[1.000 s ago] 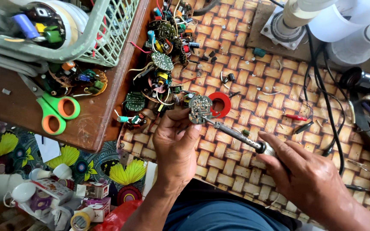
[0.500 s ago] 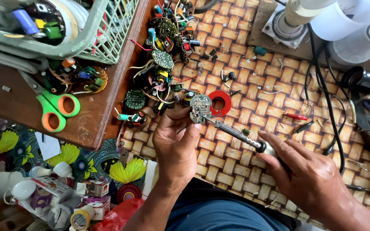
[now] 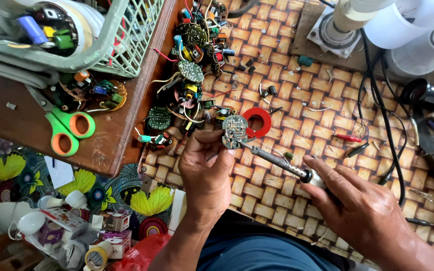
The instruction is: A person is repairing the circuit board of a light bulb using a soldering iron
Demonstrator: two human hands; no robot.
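Woven-rattan surface [image 3: 297, 150] lay beneath the work. Left hand [image 3: 208, 170] pinched small round green circuit board [image 3: 235, 131] upright by its edge, just above red ring of tape [image 3: 260, 122]. Right hand [image 3: 365, 213] gripped metal-shafted soldering iron [image 3: 277, 160], tip touching board's lower rim. Best done with board held steady, tip kept on the joint only briefly, fingers clear of hot shaft.

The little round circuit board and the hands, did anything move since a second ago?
Hardly anything. The left hand still holds the circuit board, and the right hand keeps the soldering iron tip against it. The red ring and scissors lie where they were.
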